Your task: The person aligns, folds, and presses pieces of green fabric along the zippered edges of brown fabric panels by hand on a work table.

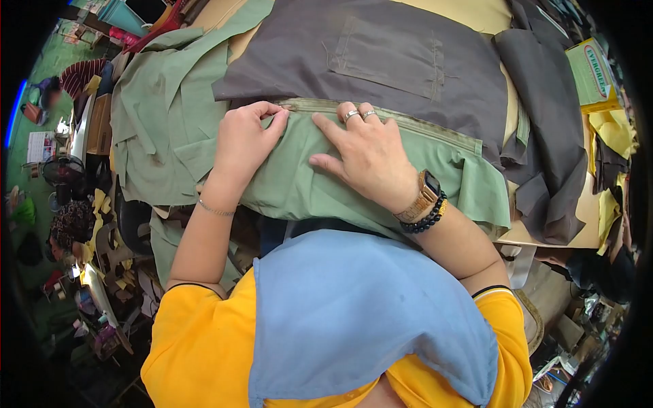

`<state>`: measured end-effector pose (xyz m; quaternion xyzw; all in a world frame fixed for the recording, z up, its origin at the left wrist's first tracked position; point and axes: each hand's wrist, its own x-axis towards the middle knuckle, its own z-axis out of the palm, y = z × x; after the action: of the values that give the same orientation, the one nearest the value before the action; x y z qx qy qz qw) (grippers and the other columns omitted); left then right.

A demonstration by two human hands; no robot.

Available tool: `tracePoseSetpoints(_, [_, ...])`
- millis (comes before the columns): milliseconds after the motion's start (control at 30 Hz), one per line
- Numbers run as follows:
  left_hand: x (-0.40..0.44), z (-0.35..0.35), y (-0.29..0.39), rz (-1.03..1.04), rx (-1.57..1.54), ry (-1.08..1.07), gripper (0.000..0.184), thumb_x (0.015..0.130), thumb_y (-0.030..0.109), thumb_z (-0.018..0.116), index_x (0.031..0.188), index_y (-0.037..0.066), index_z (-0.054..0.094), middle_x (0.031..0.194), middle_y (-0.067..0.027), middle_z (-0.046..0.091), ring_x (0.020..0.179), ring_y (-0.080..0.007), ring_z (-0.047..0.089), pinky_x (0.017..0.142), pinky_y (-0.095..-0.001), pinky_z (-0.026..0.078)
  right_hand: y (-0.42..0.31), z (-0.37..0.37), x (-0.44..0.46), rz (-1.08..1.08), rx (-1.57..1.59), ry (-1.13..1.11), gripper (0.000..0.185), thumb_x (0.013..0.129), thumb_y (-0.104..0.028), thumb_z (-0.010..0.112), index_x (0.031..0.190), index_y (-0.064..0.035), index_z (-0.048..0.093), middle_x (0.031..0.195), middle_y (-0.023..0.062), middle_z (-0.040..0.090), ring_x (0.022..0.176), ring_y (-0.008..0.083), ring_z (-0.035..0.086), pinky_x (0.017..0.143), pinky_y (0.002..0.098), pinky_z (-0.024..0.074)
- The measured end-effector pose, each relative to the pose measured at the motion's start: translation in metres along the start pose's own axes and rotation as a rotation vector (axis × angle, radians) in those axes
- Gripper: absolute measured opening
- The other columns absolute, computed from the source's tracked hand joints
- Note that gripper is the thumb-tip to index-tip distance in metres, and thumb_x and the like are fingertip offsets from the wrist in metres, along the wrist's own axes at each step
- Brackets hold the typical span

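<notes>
A long zipper (435,131) runs along the border between dark grey cloth (292,61) and green cloth (299,177) on the table. At the zipper's left end, the thumb and forefinger of my left hand (248,136) are pinched together on it; whether the edge of the green cloth is also between them is hidden. My right hand (371,153) lies palm down with fingers spread on the green cloth, its fingertips reaching the zipper tape. A stitched pocket (388,58) shows on the grey cloth above.
Green pieces (163,129) hang over the table's left side. Dark grey cloth (547,129) is bunched at the right, near a green and yellow box (593,75). A turquoise container (126,15) stands upper left. Below left are a fan (63,170) and cloth scraps.
</notes>
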<state>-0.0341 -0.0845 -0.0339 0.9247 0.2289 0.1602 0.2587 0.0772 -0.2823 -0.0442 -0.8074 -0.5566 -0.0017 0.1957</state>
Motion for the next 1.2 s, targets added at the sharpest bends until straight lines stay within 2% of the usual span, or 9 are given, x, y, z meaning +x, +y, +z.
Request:
tracePoseSetpoints(333, [0.003, 0.003, -0.005, -0.068, -0.039, 0.002, 0.027, 0.087, 0.027, 0.075, 0.092, 0.001, 0.078, 0.073, -0.0163, 0.071, 0.058, -0.0275, 0.067, 0.060, -0.0359, 0.052, -0.001, 0.000, 0.000, 0.000, -0.004, 0.017, 0.060, 0.089, -0.052, 0.070, 0.135, -0.0135, 0.063, 0.130, 0.0143, 0.062, 0.118, 0.0282, 0.058, 0.078, 0.0437, 0.0486])
tracePoseSetpoints(433, [0.002, 0.004, 0.001, -0.095, -0.027, 0.010, 0.025, 0.087, 0.028, 0.074, 0.091, 0.003, 0.078, 0.070, -0.0154, 0.070, 0.057, -0.0278, 0.066, 0.060, -0.0365, 0.052, -0.002, -0.001, 0.002, 0.000, 0.006, 0.020, 0.054, 0.090, -0.049, 0.070, 0.129, -0.0110, 0.065, 0.128, 0.0151, 0.064, 0.116, 0.0291, 0.061, 0.078, 0.0444, 0.0487])
tracePoseSetpoints(633, [0.000, 0.007, -0.003, -0.059, 0.042, 0.023, 0.023, 0.087, 0.029, 0.074, 0.090, 0.006, 0.078, 0.068, -0.0142, 0.069, 0.060, -0.0307, 0.066, 0.063, -0.0391, 0.054, -0.007, -0.011, 0.039, -0.102, -0.043, 0.068, 0.024, 0.088, -0.024, 0.073, 0.106, -0.0113, 0.063, 0.104, 0.0069, 0.067, 0.097, 0.0256, 0.065, 0.075, 0.0412, 0.0493])
tracePoseSetpoints(733, [0.001, 0.005, -0.001, -0.041, 0.051, 0.017, 0.023, 0.087, 0.029, 0.074, 0.091, 0.007, 0.079, 0.070, -0.0150, 0.070, 0.064, -0.0326, 0.068, 0.066, -0.0406, 0.055, -0.001, 0.002, 0.062, -0.144, 0.052, 0.121, 0.008, 0.086, -0.012, 0.065, 0.092, -0.0107, 0.060, 0.092, 0.0075, 0.071, 0.091, 0.0259, 0.070, 0.072, 0.0412, 0.0512])
tracePoseSetpoints(833, [0.001, 0.004, 0.000, -0.050, 0.050, 0.007, 0.022, 0.087, 0.028, 0.074, 0.091, 0.008, 0.079, 0.072, -0.0156, 0.070, 0.067, -0.0338, 0.069, 0.069, -0.0417, 0.056, 0.004, 0.016, 0.074, -0.175, 0.175, 0.161, 0.006, 0.086, -0.012, 0.065, 0.090, -0.0104, 0.061, 0.081, 0.0093, 0.070, 0.082, 0.0308, 0.070, 0.069, 0.0435, 0.0528])
tracePoseSetpoints(933, [0.001, 0.004, -0.001, -0.041, 0.029, 0.011, 0.021, 0.086, 0.027, 0.074, 0.091, 0.008, 0.079, 0.073, -0.0160, 0.071, 0.069, -0.0345, 0.069, 0.069, -0.0423, 0.056, 0.007, 0.020, 0.081, -0.174, 0.218, 0.146, 0.015, 0.087, -0.013, 0.070, 0.099, -0.0101, 0.062, 0.078, 0.0078, 0.069, 0.081, 0.0327, 0.068, 0.071, 0.0438, 0.0539])
tracePoseSetpoints(1033, [0.001, 0.004, 0.000, -0.043, 0.024, 0.009, 0.021, 0.086, 0.027, 0.075, 0.091, 0.008, 0.079, 0.075, -0.0164, 0.071, 0.070, -0.0348, 0.070, 0.069, -0.0423, 0.056, 0.008, 0.017, 0.089, -0.112, 0.282, 0.101, 0.014, 0.087, -0.013, 0.070, 0.099, -0.0096, 0.063, 0.085, 0.0083, 0.070, 0.086, 0.0327, 0.069, 0.073, 0.0432, 0.0548])
tracePoseSetpoints(1133, [0.001, 0.004, -0.002, -0.043, 0.035, 0.009, 0.020, 0.085, 0.027, 0.075, 0.090, 0.007, 0.079, 0.075, -0.0165, 0.071, 0.070, -0.0350, 0.070, 0.069, -0.0424, 0.056, 0.015, 0.025, 0.093, -0.145, 0.214, 0.257, 0.013, 0.088, -0.013, 0.070, 0.099, -0.0086, 0.064, 0.094, 0.0089, 0.068, 0.089, 0.0326, 0.068, 0.074, 0.0434, 0.0552])
tracePoseSetpoints(1200, [0.000, 0.005, -0.002, -0.041, 0.032, 0.023, 0.020, 0.085, 0.026, 0.075, 0.089, 0.007, 0.078, 0.074, -0.0164, 0.071, 0.069, -0.0349, 0.069, 0.068, -0.0423, 0.056, 0.015, 0.024, 0.082, -0.120, 0.239, 0.240, 0.013, 0.088, -0.013, 0.070, 0.099, -0.0083, 0.065, 0.097, 0.0089, 0.067, 0.090, 0.0324, 0.067, 0.075, 0.0436, 0.0551])
